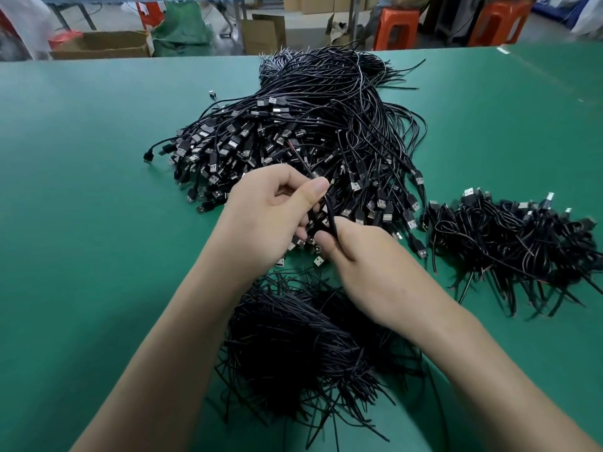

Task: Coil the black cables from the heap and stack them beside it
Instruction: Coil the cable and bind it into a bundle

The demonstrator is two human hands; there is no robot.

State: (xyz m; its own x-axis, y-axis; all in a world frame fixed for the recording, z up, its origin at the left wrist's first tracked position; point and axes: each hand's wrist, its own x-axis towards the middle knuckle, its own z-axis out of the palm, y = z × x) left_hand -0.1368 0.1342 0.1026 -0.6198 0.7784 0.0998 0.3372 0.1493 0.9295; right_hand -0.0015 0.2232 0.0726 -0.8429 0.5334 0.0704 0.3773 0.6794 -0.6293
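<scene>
Left hand (264,216), right hand (368,265) pinch one cable (330,212) (seemingly folded); heap (293,135), stack (509,236), third pile (293,347) around.

— What colour is the desk (98,158)?
— Plain teal-green. The cable heap (310,125) on it is black, and its USB plugs (211,165) are black with silver tips.
— And behind?
— Orange stools (396,27), a brown cardboard box (101,44), a green sack (182,31). One wire end (291,144) looks red, perhaps.
</scene>
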